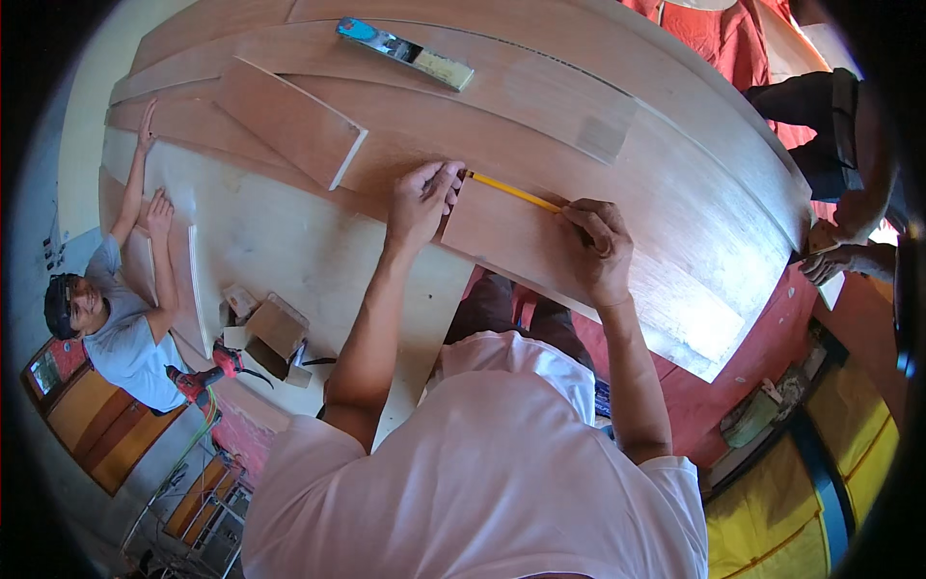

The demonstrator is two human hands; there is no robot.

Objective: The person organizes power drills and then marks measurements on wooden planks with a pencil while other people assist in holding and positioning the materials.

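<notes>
A narrow yellow tape measure (pixel 513 191) stretches in a straight line between my two hands, over a reddish-brown wooden board (pixel 521 236). My left hand (pixel 422 205) is closed at its left end, by the board's left edge, where a small dark tip shows. My right hand (pixel 600 246) closes over the other end, with fingers bent down near the board. The tape's case cannot be made out; the right fingers may hide it. Left of my left hand, a separate loose plank (pixel 289 121) lies slanted on the larger sheets.
A brush-like tool with a blue handle (pixel 405 53) lies farther back. To the left are a co-worker (pixel 130 323), an open cardboard box (pixel 275 333) and a red power drill (pixel 207 376). Another person's hands (pixel 837 253) hold a small piece at the right edge.
</notes>
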